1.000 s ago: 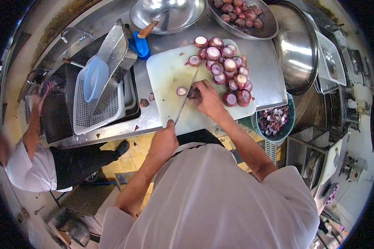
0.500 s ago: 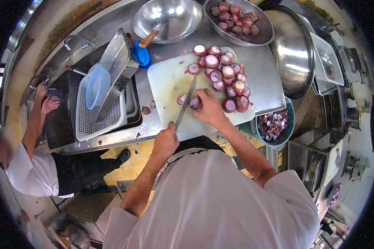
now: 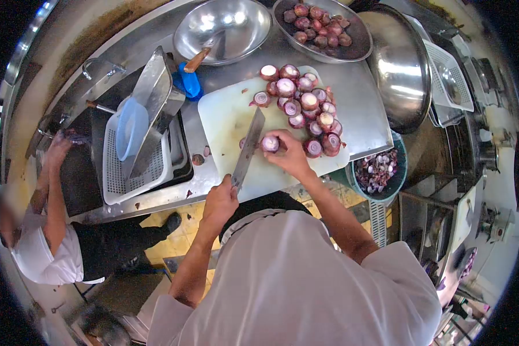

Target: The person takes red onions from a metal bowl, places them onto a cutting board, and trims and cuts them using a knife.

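Observation:
My left hand point(image 3: 221, 200) grips the handle of a broad-bladed knife point(image 3: 250, 149), which points away from me over the white cutting board point(image 3: 225, 109). Just right of the blade, my right hand point(image 3: 290, 154) has its fingers around a red onion point(image 3: 270, 143) whose pale cut face is turned up. A small piece, partly hidden by the blade, lies on the left of the knife. Several trimmed red onions point(image 3: 309, 102) are heaped on the right half of the board.
Behind the board are an empty steel bowl point(image 3: 222, 29) and a bowl of untrimmed onions point(image 3: 322, 53). A teal bin point(image 3: 399, 179) of peelings sits at right. To the left are a blue brush-like object point(image 3: 190, 85), a white basket point(image 3: 111, 187) and another person at the sink point(image 3: 78, 173).
The knife has moved slightly left of the onion, its blade now showing more of its flat side. The onion has turned its cut face up. The other person's hands have come together.

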Demonstrator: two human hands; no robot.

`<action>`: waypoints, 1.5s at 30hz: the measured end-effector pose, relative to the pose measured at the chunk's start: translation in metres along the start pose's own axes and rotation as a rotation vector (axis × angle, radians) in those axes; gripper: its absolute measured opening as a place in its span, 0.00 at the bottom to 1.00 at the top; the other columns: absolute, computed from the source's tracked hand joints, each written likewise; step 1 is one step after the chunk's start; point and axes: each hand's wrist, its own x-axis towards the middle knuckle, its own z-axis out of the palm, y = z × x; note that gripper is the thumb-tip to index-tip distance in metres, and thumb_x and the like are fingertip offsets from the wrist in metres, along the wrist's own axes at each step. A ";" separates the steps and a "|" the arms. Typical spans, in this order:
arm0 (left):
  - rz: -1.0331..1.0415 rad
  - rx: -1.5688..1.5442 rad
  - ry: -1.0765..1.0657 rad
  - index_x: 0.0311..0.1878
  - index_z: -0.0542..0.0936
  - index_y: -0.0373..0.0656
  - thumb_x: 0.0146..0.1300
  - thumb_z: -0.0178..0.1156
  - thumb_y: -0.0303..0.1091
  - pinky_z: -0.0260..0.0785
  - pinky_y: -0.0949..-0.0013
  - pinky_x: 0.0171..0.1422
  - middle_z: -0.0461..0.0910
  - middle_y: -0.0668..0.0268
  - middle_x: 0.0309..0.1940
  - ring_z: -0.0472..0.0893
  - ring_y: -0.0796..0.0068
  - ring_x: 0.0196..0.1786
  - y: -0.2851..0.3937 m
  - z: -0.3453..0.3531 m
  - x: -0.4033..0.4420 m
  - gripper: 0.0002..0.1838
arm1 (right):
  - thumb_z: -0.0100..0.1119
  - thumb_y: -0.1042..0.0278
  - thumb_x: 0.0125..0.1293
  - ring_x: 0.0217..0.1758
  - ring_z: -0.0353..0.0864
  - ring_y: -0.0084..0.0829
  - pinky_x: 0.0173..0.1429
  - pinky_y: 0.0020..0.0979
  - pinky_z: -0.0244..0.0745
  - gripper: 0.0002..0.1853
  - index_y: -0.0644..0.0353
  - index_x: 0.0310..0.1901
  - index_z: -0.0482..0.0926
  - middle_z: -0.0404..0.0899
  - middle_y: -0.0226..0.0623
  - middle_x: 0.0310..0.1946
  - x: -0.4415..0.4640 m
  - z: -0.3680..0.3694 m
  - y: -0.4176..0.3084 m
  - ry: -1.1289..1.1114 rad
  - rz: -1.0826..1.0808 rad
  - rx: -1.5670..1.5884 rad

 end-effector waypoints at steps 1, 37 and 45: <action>-0.002 0.008 -0.001 0.56 0.74 0.36 0.67 0.59 0.29 0.77 0.40 0.47 0.84 0.40 0.34 0.85 0.35 0.41 -0.001 0.001 0.001 0.16 | 0.75 0.69 0.49 0.52 0.84 0.43 0.59 0.40 0.79 0.25 0.57 0.51 0.79 0.82 0.42 0.48 -0.005 -0.004 0.006 0.001 -0.001 -0.001; -0.091 0.086 -0.255 0.55 0.75 0.29 0.67 0.56 0.26 0.76 0.38 0.49 0.82 0.35 0.32 0.84 0.33 0.41 0.058 -0.040 -0.033 0.16 | 0.75 0.70 0.46 0.48 0.81 0.55 0.54 0.49 0.81 0.28 0.58 0.52 0.79 0.75 0.51 0.47 -0.003 -0.006 -0.020 -0.112 0.068 -0.339; 0.011 -0.008 -0.150 0.58 0.75 0.27 0.66 0.56 0.24 0.77 0.40 0.47 0.83 0.34 0.34 0.85 0.35 0.43 0.025 0.012 0.011 0.18 | 0.75 0.71 0.43 0.46 0.80 0.55 0.52 0.48 0.79 0.24 0.61 0.44 0.77 0.76 0.49 0.44 -0.018 -0.014 -0.028 -0.105 0.078 -0.311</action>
